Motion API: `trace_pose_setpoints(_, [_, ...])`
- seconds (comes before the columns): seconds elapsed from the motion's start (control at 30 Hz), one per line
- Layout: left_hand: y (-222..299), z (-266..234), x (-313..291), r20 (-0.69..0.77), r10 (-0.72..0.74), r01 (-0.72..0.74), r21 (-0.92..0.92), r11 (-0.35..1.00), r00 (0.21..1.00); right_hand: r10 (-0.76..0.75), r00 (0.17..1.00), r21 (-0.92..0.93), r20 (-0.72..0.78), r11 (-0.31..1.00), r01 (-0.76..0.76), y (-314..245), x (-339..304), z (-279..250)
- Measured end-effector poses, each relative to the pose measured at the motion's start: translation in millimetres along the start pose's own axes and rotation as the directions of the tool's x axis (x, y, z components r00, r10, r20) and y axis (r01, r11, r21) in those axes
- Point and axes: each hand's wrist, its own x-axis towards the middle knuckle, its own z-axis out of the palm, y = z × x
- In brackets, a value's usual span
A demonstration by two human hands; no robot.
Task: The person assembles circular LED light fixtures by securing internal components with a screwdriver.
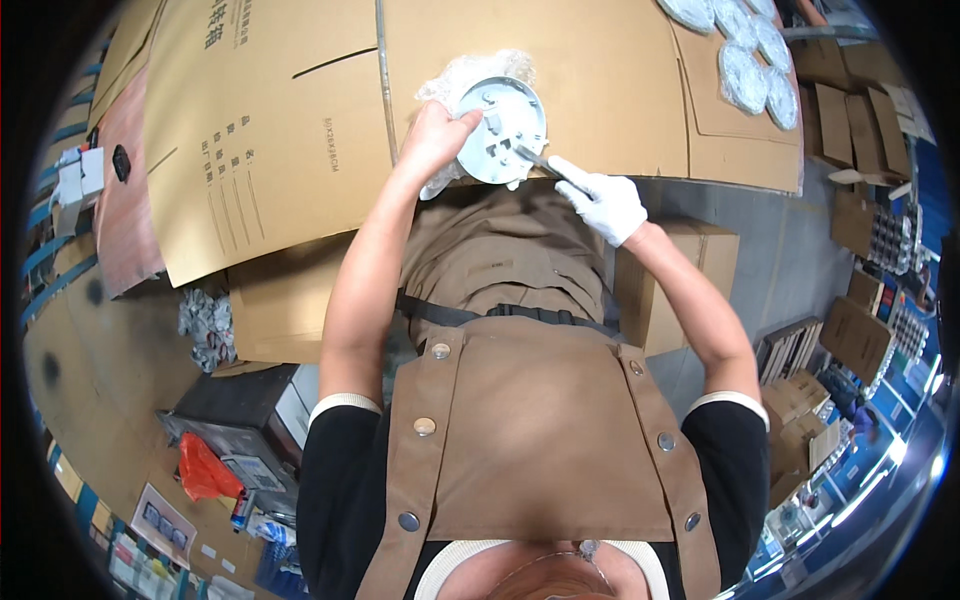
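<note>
Near the front edge of the cardboard-covered table, a round white plastic housing (497,165) shows its inner side, with small cutouts and raised parts. My bare left hand (436,137) is closed on its left rim, thumb over the inside. Crumpled clear plastic wrap (465,78) lies under and behind the housing. In a white glove, my right hand (606,205) is closed around a slim, dark, pen-like tool (556,174). The tool's tip reaches the housing's lower right part near the cutouts; its exact kind is too small to make out.
Several round pieces in clear wrap (742,75) lie at the table's far right. A cardboard box (690,275) stands below the table edge on the right. To the left are a small white box (80,178) and a dark cabinet (240,410) with a red bag (207,468).
</note>
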Motion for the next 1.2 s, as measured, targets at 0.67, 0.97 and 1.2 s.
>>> trace_pose_setpoints(0.67, [3.3, 3.6, -30.3, -0.057, -0.056, 0.039, -0.266, 0.963, 0.997, 0.229, 0.947, 0.339, -0.226, 0.93, -0.144, -40.7, -5.9, -8.7])
trace_pose_setpoints(0.97, [53.8, -2.7, -33.6, -0.028, -0.066, 0.072, 0.381, 0.922, 0.997, 0.083, 0.991, -0.255, 0.107, 0.965, -0.054, -38.9, 6.6, -59.4])
trace_pose_setpoints(1.2, [71.7, 2.7, -40.0, -0.016, 0.01, 0.0, 0.505, 0.863, 1.0, 0.219, 0.912, -0.356, 0.348, 0.931, -0.087, -67.9, 42.2, -80.8])
